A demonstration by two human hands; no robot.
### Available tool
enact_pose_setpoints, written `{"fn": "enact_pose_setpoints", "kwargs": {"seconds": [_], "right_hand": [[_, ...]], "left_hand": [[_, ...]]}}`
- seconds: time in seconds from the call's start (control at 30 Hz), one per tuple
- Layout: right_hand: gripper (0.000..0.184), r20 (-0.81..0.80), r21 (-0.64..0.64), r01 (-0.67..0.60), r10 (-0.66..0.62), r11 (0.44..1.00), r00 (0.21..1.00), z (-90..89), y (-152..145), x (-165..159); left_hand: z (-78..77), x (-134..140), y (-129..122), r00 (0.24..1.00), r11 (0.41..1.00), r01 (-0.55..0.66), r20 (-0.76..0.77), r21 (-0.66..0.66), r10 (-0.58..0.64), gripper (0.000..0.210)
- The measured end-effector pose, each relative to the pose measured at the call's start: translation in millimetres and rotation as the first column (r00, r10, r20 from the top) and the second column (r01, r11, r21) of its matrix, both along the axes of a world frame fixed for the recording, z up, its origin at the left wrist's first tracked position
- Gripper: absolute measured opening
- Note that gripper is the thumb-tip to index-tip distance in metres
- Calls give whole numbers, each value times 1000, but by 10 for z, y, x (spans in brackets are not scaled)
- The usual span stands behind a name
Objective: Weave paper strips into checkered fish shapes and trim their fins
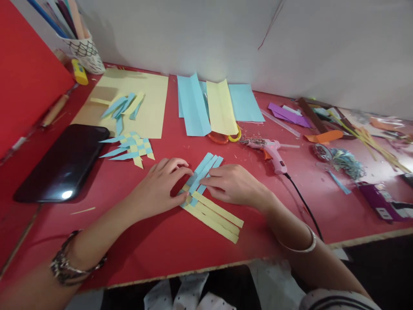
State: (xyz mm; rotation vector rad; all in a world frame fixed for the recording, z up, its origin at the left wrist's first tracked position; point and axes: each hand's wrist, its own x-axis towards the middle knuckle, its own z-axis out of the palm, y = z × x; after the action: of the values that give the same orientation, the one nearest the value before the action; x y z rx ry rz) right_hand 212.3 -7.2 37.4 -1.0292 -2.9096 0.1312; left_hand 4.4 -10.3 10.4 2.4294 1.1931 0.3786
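Both hands rest on a bundle of blue and yellow paper strips point(209, 202) lying on the red table point(161, 241). My left hand point(159, 187) presses its fingertips on the left end where the strips cross. My right hand point(234, 183) pinches the blue strips from the right side. The yellow strips run toward the near right and the blue ones toward the far right. A finished woven blue and yellow piece point(134, 148) lies farther left, with loose strips point(121, 107) on a yellow sheet point(142, 103).
A black phone point(64, 163) lies at left. Folded blue and yellow sheets point(209, 107), orange-handled scissors point(222, 137) and a pink glue gun point(274, 157) with its cord sit behind. A pencil cup point(85, 51) stands far left. Paper scraps and clutter point(342, 129) fill the right side.
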Motion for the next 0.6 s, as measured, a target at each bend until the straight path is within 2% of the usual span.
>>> {"fn": "enact_pose_setpoints", "kwargs": {"seconds": [0.1, 0.27, 0.6], "right_hand": [[31, -12, 30, 34, -34, 999, 999, 12, 7, 20], [31, -52, -16, -17, 17, 1000, 999, -14, -16, 2], [30, -37, -7, 90, -91, 996, 995, 6, 55, 83]], "left_hand": [[-2, -6, 4, 1000, 1000, 3, -3, -9, -3, 29], [-16, -15, 6, 1000, 1000, 8, 3, -3, -8, 30], [1, -17, -1, 1000, 1000, 10, 0, -24, -10, 33]]}}
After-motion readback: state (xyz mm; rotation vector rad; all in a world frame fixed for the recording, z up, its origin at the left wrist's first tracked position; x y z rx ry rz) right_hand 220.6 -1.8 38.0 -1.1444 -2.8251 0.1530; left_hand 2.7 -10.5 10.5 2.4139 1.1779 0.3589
